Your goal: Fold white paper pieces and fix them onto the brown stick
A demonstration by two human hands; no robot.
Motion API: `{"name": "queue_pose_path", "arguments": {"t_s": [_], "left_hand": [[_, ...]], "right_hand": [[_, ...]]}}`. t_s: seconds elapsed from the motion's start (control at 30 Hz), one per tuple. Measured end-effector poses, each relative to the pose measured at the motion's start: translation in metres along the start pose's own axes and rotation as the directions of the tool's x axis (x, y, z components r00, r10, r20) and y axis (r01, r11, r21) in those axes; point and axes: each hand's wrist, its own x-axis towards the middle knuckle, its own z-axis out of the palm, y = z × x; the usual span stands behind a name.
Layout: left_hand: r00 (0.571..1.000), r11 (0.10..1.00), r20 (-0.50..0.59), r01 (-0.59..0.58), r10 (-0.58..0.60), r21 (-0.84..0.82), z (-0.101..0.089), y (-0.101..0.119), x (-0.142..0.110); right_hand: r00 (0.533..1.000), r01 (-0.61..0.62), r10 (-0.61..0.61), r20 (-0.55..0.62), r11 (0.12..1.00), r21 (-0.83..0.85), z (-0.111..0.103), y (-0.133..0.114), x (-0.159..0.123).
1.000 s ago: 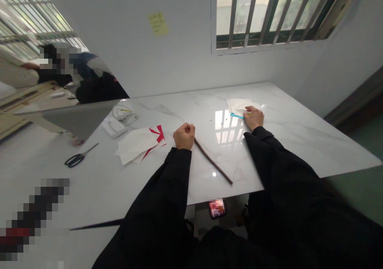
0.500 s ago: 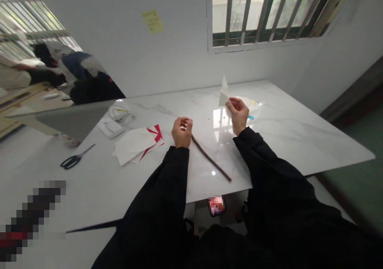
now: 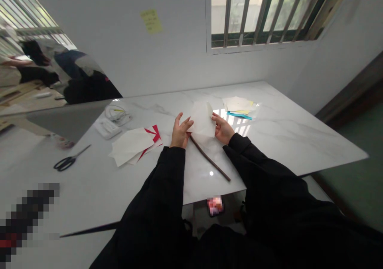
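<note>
A white paper sheet (image 3: 202, 119) is held up between both hands just above the white marble table (image 3: 269, 141). My right hand (image 3: 222, 128) pinches its right edge. My left hand (image 3: 180, 131) touches its left edge with the fingers partly spread. A thin brown stick (image 3: 211, 160) lies on the table below the hands, running toward the near edge.
A pile of white and red paper (image 3: 134, 143) lies to the left, with scissors (image 3: 70, 160) farther left. A white cable bundle (image 3: 115, 115) sits behind the pile. A stack of white, yellow and blue sheets (image 3: 239, 105) lies at the back right. A mirror leans at left.
My right hand lifted a white sheet from the stack at back right and carried it left to the middle. My left hand opened from a fist and met the sheet.
</note>
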Motion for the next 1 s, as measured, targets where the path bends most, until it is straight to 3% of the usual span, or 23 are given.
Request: {"name": "queue_pose_path", "arguments": {"t_s": [0.17, 0.37, 0.5, 0.67, 0.8, 1.0], "left_hand": [[0.996, 0.997, -0.054, 0.068, -0.066, 0.036, 0.002, 0.0, -0.003], [0.973, 0.996, -0.218, -0.063, 0.075, 0.06, 0.0, 0.002, -0.001], [0.958, 0.992, -0.263, -0.093, 0.111, 0.081, -0.002, 0.001, 0.001], [0.973, 0.989, -0.203, -0.089, 0.112, 0.121, 0.001, -0.001, -0.002], [0.989, 0.993, -0.126, -0.067, 0.079, 0.098, 0.005, 0.003, -0.008], [0.99, 0.977, -0.015, 0.137, -0.141, -0.164, 0.014, 0.011, -0.013]], "right_hand": [[0.998, -0.009, 0.008, -0.068, 1.0, -0.013, -0.005, -0.002, 0.004], [0.999, -0.037, 0.038, 0.02, 0.999, -0.027, -0.007, -0.002, 0.004], [0.998, -0.032, 0.037, 0.046, 0.993, -0.109, -0.007, 0.002, 0.005], [0.995, 0.042, -0.018, 0.096, 0.964, -0.262, -0.006, 0.012, 0.004], [0.986, 0.162, -0.147, 0.078, 0.956, -0.243, -0.003, 0.016, 0.001], [0.988, 0.154, -0.148, 0.044, 0.951, -0.266, -0.001, 0.015, -0.002]]}}
